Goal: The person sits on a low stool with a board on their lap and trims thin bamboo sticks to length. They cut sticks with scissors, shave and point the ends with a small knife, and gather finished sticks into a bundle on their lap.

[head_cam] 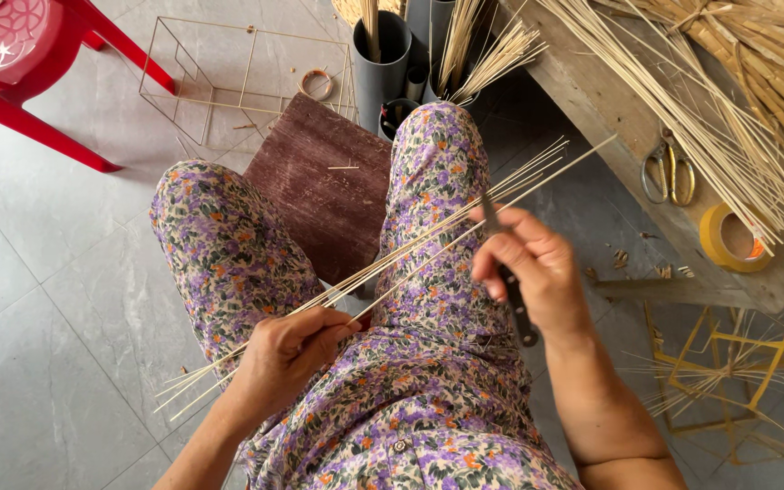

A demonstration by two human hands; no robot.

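Seen from the head camera, a bundle of thin sticks [410,247] is pinched by the left hand [288,349] over the lap. Just right of the sticks, a dark knife [512,289] is gripped in the closed right hand [533,268], its blade touching them.

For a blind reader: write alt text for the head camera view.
Seen from above, a seated person's left hand grips a bundle of thin bamboo sticks across a floral-clothed lap while the right hand holds a dark knife against them. Scissors and yellow tape lie on a wooden bench to the right.
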